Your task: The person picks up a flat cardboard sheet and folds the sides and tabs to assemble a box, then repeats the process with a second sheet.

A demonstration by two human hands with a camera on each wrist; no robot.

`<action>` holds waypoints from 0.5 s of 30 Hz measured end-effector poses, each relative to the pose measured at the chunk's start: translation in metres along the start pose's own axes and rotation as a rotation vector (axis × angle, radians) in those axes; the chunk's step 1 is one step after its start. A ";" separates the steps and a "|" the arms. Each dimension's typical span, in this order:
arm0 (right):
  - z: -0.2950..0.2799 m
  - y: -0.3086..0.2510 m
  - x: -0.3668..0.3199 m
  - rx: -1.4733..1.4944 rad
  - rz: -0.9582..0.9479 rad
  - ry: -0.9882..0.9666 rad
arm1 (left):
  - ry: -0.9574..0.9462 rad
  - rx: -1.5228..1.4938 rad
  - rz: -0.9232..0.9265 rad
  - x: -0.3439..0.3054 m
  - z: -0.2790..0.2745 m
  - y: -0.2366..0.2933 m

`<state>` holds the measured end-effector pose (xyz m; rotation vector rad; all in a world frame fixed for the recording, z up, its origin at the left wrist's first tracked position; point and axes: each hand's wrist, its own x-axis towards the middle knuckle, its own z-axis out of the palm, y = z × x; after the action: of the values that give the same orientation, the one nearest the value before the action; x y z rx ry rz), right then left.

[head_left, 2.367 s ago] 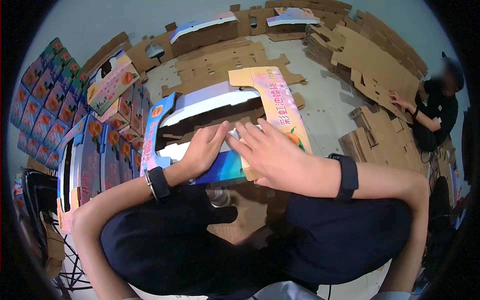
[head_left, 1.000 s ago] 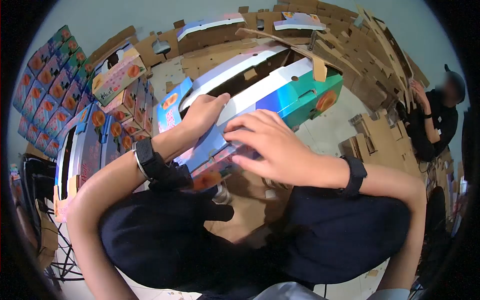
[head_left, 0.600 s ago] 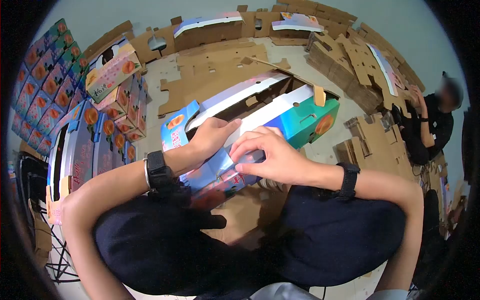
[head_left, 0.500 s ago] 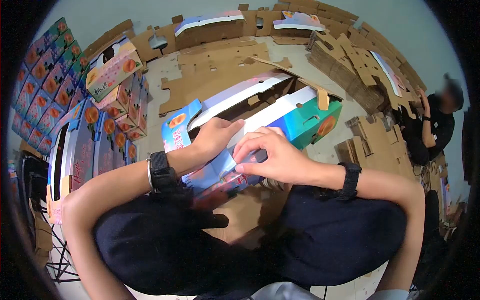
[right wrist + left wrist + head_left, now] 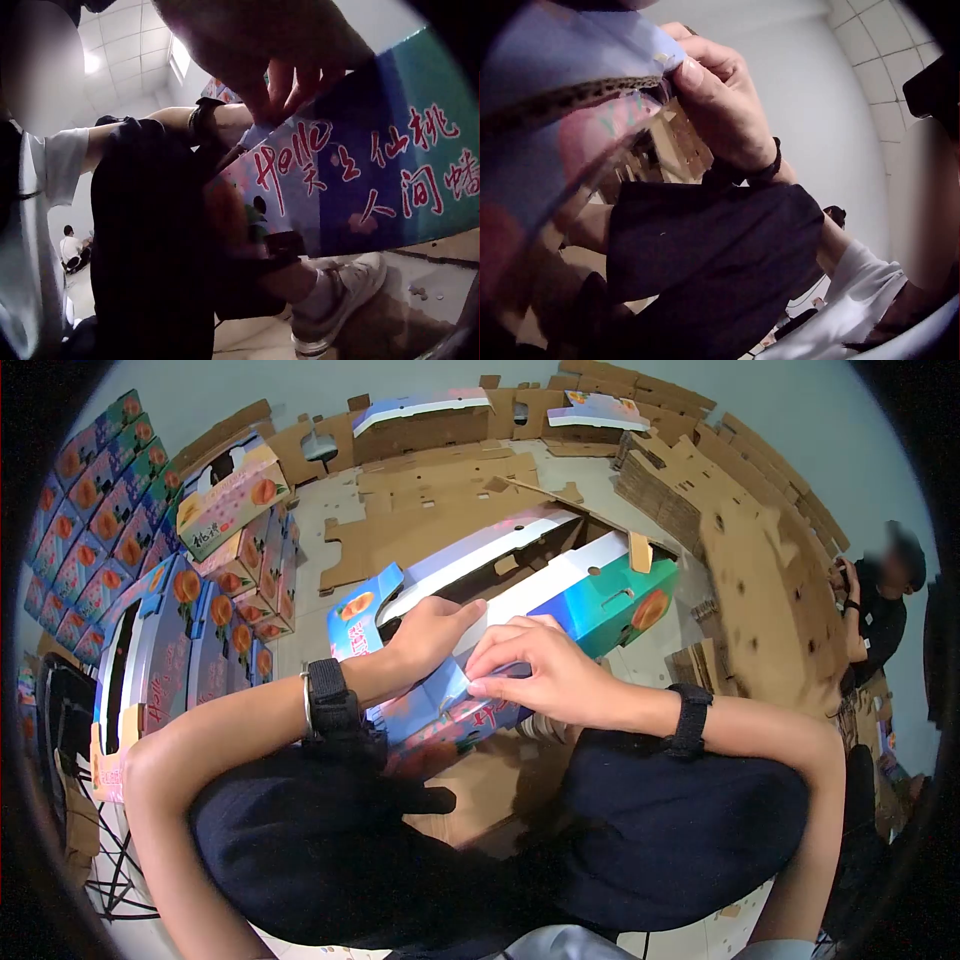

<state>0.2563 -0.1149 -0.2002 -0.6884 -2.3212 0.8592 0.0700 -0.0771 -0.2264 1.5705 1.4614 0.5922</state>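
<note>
A printed cardboard fruit carton [image 5: 620, 598], blue and green with peach pictures, lies tilted before my knees, its long slot-like opening facing up. My left hand [image 5: 425, 640] grips the carton's edge beside that opening; most of its fingers are hidden. With thumb and fingertips my right hand [image 5: 540, 672] pinches a pale blue flap [image 5: 440, 690] at the near end. The left wrist view shows this pinch [image 5: 720, 90] at the flap's corner. In the right wrist view the fingers sit at the top edge of the carton's lettered side [image 5: 360, 172].
Finished-looking printed cartons [image 5: 100, 525] are stacked at the left, with more cartons [image 5: 195, 630] standing nearer. Flat brown cardboard [image 5: 430, 500] covers the floor ahead. Large cardboard sheets [image 5: 765, 600] lie at the right, next to another person [image 5: 885, 600]. Black-trousered knees [image 5: 690, 815] flank the carton.
The carton has turned, bringing its green end to the right. My right hand went from lying over it to pinching the flap. At the right, a large cardboard sheet has shifted beside the other person.
</note>
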 end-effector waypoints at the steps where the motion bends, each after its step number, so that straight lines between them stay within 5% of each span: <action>1: 0.000 0.000 0.000 0.000 0.000 -0.002 | -0.001 0.003 -0.011 0.000 0.000 0.000; 13: -0.001 0.004 0.001 0.123 0.077 -0.053 | 0.009 0.007 0.011 0.004 0.005 -0.005; 15: -0.002 0.001 0.001 -0.005 -0.043 -0.037 | 0.011 -0.008 0.038 0.003 0.005 -0.008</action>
<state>0.2570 -0.1126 -0.1993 -0.6272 -2.3627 0.8532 0.0709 -0.0761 -0.2361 1.5941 1.4384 0.6285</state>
